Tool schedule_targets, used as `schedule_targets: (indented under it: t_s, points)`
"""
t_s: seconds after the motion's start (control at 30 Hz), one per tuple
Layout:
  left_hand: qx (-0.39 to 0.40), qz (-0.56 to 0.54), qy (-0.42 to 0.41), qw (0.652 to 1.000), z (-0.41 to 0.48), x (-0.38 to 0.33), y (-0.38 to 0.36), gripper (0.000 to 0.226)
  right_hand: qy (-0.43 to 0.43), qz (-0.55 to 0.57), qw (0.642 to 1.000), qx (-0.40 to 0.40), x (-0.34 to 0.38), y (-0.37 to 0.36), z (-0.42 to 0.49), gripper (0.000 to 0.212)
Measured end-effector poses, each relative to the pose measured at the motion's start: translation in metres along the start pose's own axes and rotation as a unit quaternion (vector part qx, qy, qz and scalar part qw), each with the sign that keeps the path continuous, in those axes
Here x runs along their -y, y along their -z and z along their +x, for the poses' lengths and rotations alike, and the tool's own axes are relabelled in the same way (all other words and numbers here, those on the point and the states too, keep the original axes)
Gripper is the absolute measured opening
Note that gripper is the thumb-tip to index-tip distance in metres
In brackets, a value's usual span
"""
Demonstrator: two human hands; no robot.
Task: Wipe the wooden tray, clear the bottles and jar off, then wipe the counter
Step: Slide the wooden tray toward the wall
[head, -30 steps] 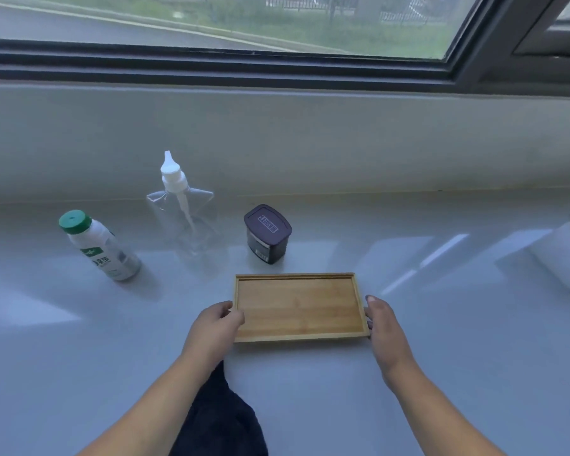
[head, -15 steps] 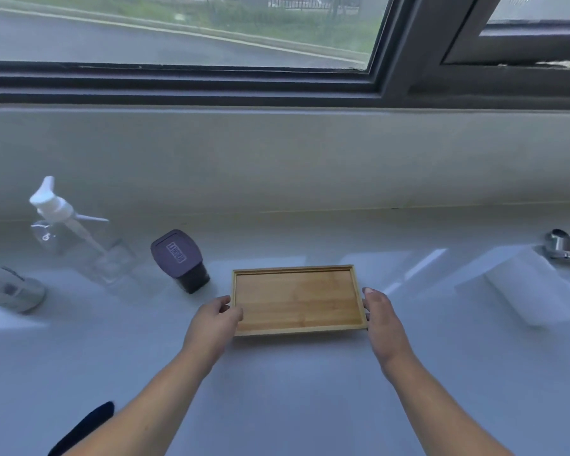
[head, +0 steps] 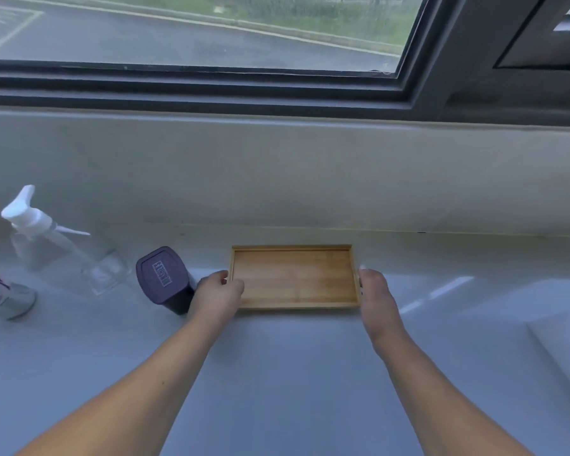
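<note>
A rectangular wooden tray [head: 293,278] with nothing in it lies flat on the pale counter [head: 277,373], near the back wall. My left hand [head: 218,296] grips its left short edge, thumb over the rim. My right hand [head: 374,294] grips its right short edge. Just left of my left hand stands a dark jar with a purple lid [head: 163,279]. Further left is a clear spray bottle with a white trigger head [head: 38,235]. The base of a white bottle [head: 5,299] shows at the left frame edge.
A white roll [head: 563,343] lies at the right edge of the counter. A low wall [head: 277,172] rises right behind the tray, with a dark window frame [head: 211,90] above it. The dark cloth is out of view.
Both hands have carried the tray away from me toward the back wall. The view has swung right, so the bottles sit nearer the left edge and the dark cloth has dropped out of view.
</note>
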State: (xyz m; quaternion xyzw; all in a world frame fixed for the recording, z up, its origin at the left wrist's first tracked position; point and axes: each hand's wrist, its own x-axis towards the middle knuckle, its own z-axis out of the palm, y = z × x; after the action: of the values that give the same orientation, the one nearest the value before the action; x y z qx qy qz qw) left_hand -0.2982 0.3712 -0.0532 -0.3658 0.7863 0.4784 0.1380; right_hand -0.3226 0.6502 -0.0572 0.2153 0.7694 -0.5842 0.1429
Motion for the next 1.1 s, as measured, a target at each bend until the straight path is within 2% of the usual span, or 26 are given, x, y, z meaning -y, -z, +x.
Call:
schedule_targets:
  t_s: [0.17,0.23,0.3,0.37,0.4,0.47,0.57,0.63,0.77,0.87,0.93,1.0,1.1]
  points:
    - [-0.008,0.021,-0.005,1.000,0.026,-0.022,-0.011,0.080,-0.009,-0.010,1.000,-0.019,0.009,-0.009,0.032,0.061]
    - [-0.011,0.022,-0.012,1.000,0.035,-0.026,-0.015,0.077,-0.014,-0.013,1.000,-0.025,0.011,-0.009,0.042,0.063]
    - [-0.014,0.022,-0.010,1.000,0.042,-0.029,-0.017,0.059,-0.016,-0.013,0.999,-0.024,0.013,-0.009,0.050,0.061]
    - [-0.026,0.027,-0.005,0.999,0.048,-0.030,-0.018,0.016,-0.014,-0.016,1.000,-0.023,0.015,-0.011,0.057,0.060]
    - [-0.024,0.025,-0.005,0.999,0.049,-0.030,-0.019,0.011,-0.012,-0.018,1.000,-0.023,0.015,-0.012,0.059,0.061]
    - [-0.022,0.021,-0.014,0.999,0.052,-0.030,-0.019,0.023,-0.006,-0.020,0.999,-0.024,0.016,-0.014,0.063,0.063]
    - [-0.031,0.027,-0.024,0.999,0.056,-0.031,-0.019,0.009,-0.001,-0.017,0.999,-0.028,0.015,-0.016,0.067,0.059]
    - [-0.035,0.038,-0.033,0.998,0.060,-0.031,-0.019,0.033,0.003,-0.015,1.000,-0.027,0.013,-0.017,0.067,0.057]
    - [-0.034,0.057,-0.027,0.997,0.059,-0.033,-0.022,0.046,0.011,-0.006,1.000,-0.012,0.012,-0.019,0.063,0.068]
    - [-0.026,0.071,-0.046,0.996,0.053,-0.036,-0.024,0.034,0.020,-0.031,0.999,0.004,0.011,-0.018,0.058,0.079]
    - [-0.018,0.093,-0.059,0.994,0.048,-0.034,-0.025,0.057,0.034,-0.082,0.996,-0.018,0.009,-0.018,0.052,0.073]
    - [-0.037,0.133,-0.111,0.984,0.037,-0.028,-0.025,0.068,0.071,-0.134,0.987,-0.059,0.005,-0.018,0.038,0.067]
    - [-0.044,0.156,-0.218,0.962,0.010,-0.012,-0.025,0.056,0.147,-0.157,0.973,-0.083,-0.001,-0.024,0.007,0.056]
